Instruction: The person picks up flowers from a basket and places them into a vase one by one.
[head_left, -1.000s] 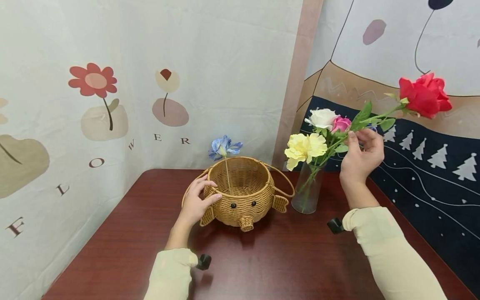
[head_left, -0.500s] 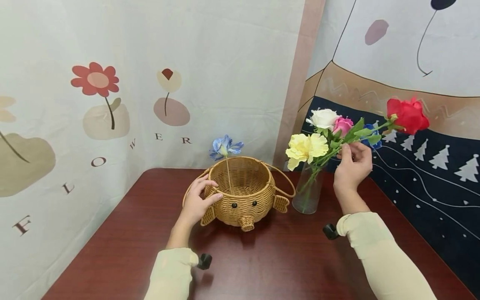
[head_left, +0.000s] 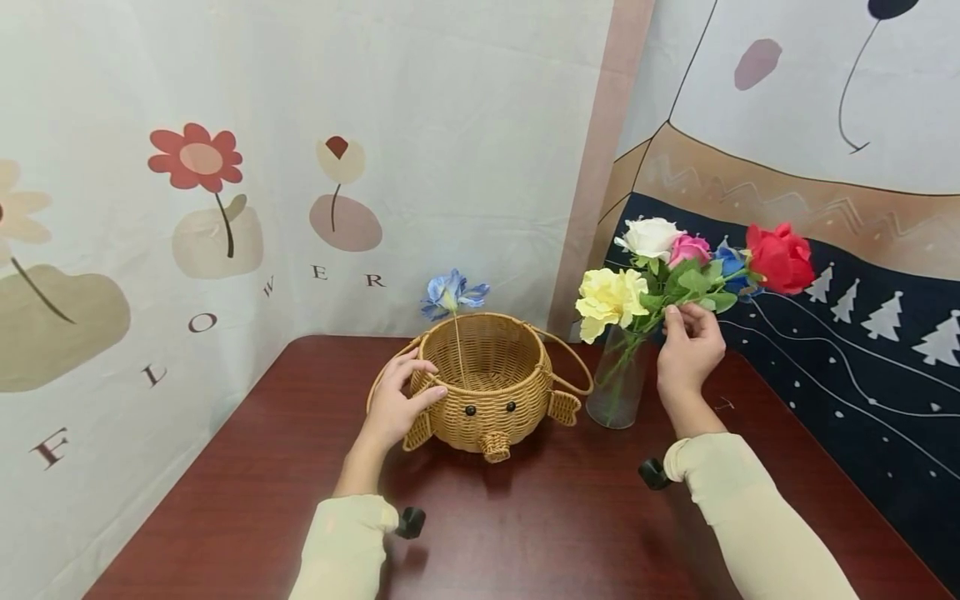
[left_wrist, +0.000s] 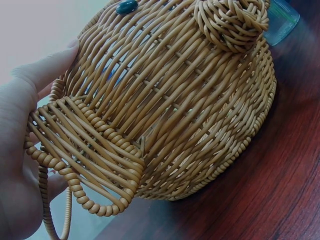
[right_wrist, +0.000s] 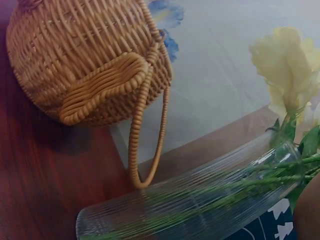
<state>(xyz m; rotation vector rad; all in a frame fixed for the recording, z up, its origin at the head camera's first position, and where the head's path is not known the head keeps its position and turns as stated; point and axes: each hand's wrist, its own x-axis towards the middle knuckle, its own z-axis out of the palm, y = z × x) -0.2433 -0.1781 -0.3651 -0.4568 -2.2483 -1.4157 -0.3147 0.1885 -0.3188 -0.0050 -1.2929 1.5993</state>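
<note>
A wicker basket [head_left: 486, 417] with an elephant face, button eyes and ear flaps stands on the table. My left hand [head_left: 397, 402] grips its left rim beside the ear flap [left_wrist: 90, 155], thumb at the front. One light blue flower [head_left: 453, 293] leans inside the basket. My right hand [head_left: 692, 346] pinches the green stem of a red rose [head_left: 780, 258] just above the mouth of a clear glass vase [head_left: 613, 392]. Other flowers stand in the vase: a yellow one [head_left: 611, 300], a white rose [head_left: 651, 238], a pink rose [head_left: 688, 249] and a dark blue bloom [head_left: 731, 265].
The dark red wooden table [head_left: 525, 525] meets a pale printed wall cloth [head_left: 465, 167] at the back. A navy cloth with tree prints [head_left: 862, 375] hangs along the right side. The basket's looped handle [right_wrist: 135, 145] hangs towards the vase.
My right hand has moved down and left with the red rose, lowering its bloom beside the other flowers. My left hand and the basket have stayed put.
</note>
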